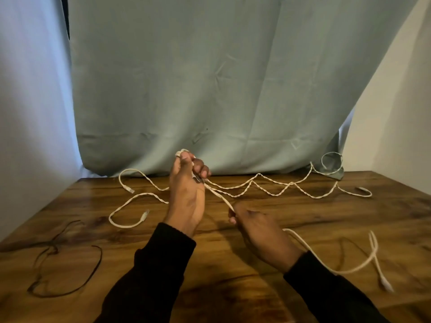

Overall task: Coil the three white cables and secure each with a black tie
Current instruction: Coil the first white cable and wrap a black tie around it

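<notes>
White, braided and limp, the cable (219,197) looks light and best taken near its end, feeding slack loop by loop. Over the desk (233,287), the left hand (186,192) grips early turns, raised; the right hand (256,227) pinches the strand trailing right.
</notes>
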